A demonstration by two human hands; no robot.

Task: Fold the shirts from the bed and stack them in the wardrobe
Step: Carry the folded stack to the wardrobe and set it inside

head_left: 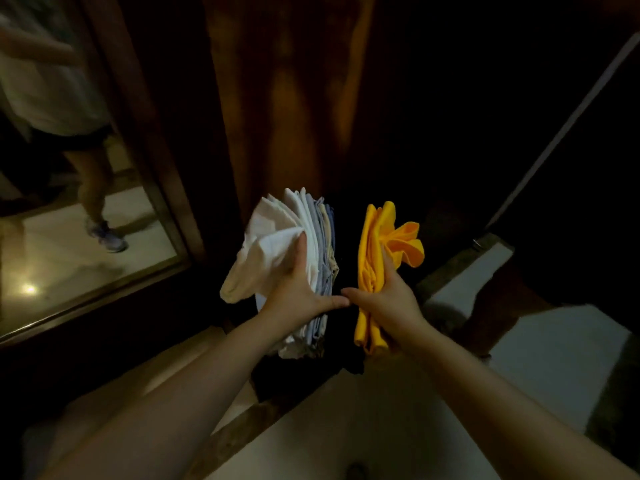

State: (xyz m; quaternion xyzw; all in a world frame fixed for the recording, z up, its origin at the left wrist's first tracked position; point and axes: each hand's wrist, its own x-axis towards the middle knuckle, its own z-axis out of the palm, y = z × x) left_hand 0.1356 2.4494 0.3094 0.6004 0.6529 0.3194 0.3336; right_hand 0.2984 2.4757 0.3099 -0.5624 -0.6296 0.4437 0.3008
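I hold a sideways stack of folded shirts between my two hands, in front of the dark wooden wardrobe (291,98). My left hand (299,292) presses flat on the white and pale blue shirts (277,237). My right hand (388,303) presses on the yellow shirt (370,244), whose loose part flops out to the right. Dark shirts (343,341) sit between the two sides, barely visible. My thumbs stretch inward and touch at the tips over the dark middle. Most of my fingers are hidden by the cloth.
A mirror (69,237) in a wooden frame at the left reflects a person's legs and a shoe on a pale floor. Pale floor tiles (554,358) lie at the lower right. A dark panel edge (561,123) slants across the right side.
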